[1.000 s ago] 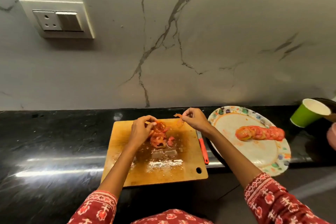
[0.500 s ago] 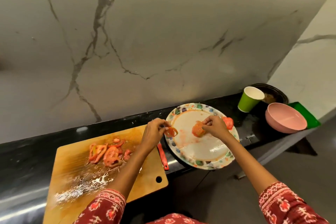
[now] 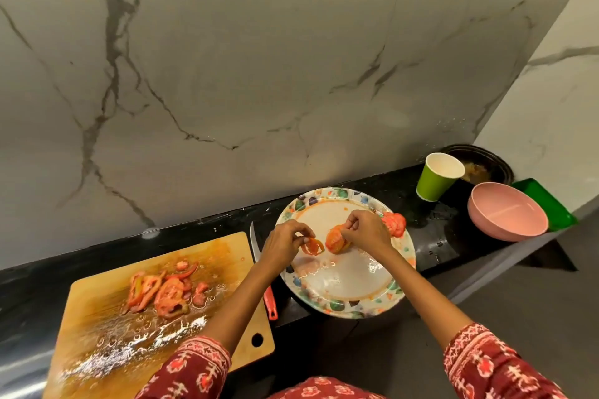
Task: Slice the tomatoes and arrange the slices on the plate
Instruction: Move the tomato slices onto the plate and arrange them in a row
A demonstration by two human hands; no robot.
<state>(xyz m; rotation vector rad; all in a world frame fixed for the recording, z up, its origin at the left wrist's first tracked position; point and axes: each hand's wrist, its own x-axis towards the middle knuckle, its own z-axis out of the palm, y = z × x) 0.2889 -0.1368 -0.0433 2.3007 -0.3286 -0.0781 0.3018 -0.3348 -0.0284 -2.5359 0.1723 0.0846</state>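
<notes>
A round plate (image 3: 340, 288) with a coloured spotted rim sits on the black counter. My left hand (image 3: 285, 244) holds a thin tomato slice (image 3: 313, 246) over the plate's left part. My right hand (image 3: 364, 230) pinches a slice at the left end of a row of tomato slices (image 3: 335, 240); the row's right end (image 3: 394, 223) shows past my hand near the rim. More tomato slices (image 3: 162, 290) lie on the wet wooden cutting board (image 3: 107, 343) at the left. A red-handled knife (image 3: 269, 298) lies between board and plate.
A green paper cup (image 3: 436, 178) stands right of the plate. Beyond it are a pink bowl (image 3: 505, 214), a dark pot (image 3: 486, 162) and a green tray (image 3: 547, 201) at the counter's end. A marble wall rises behind; the counter's front edge is near my arms.
Both hands moved from the cutting board to the plate, each carrying a tomato slice. My view swung right, so board and slices now sit at the left. Since half a second ago the hands barely shifted.
</notes>
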